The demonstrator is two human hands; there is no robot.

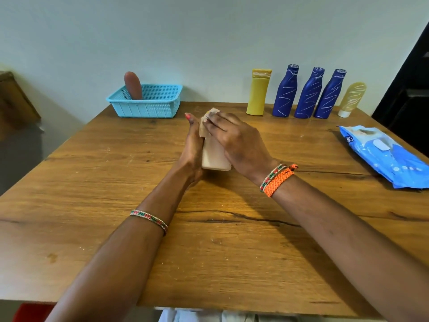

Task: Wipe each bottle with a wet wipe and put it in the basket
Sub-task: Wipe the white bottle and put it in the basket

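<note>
A pale beige bottle (214, 156) is held over the middle of the wooden table (116, 182). My left hand (192, 149) grips its left side, thumb pointing up. My right hand (236, 140) presses a wet wipe (210, 115) against the bottle's top and right side; most of the wipe is hidden under the fingers. A light blue basket (146, 101) stands at the back left with a brown bottle (133, 84) upright in it. Along the back right stand a yellow bottle (258, 91), three dark blue bottles (285, 91) (308, 94) (329, 94) and a translucent yellow tube (351, 98).
A blue pack of wet wipes (383, 154) lies at the table's right edge. A pale wall runs behind the table. A brown box (14, 101) stands off the table at the left, and a dark doorway (408, 89) is at the right.
</note>
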